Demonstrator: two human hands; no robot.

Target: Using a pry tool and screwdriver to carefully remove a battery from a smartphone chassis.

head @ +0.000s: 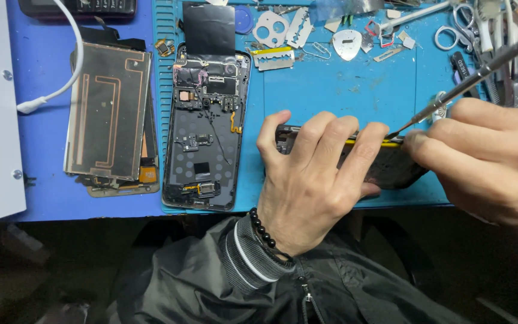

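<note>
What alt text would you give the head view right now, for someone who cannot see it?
The left hand grips a dark phone part on a blue work mat, while the right hand holds a thin metal tool with its tip at the part's yellow edge. An opened phone body and a flat copper-traced panel lie further left.

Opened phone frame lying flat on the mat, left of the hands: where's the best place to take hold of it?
Take the phone frame across its two long side rails near the middle, coming straight down from above. It lies flat, open face up, with exposed parts and a thin cable inside, so a grip on the bare outer edges likely avoids them.
</note>
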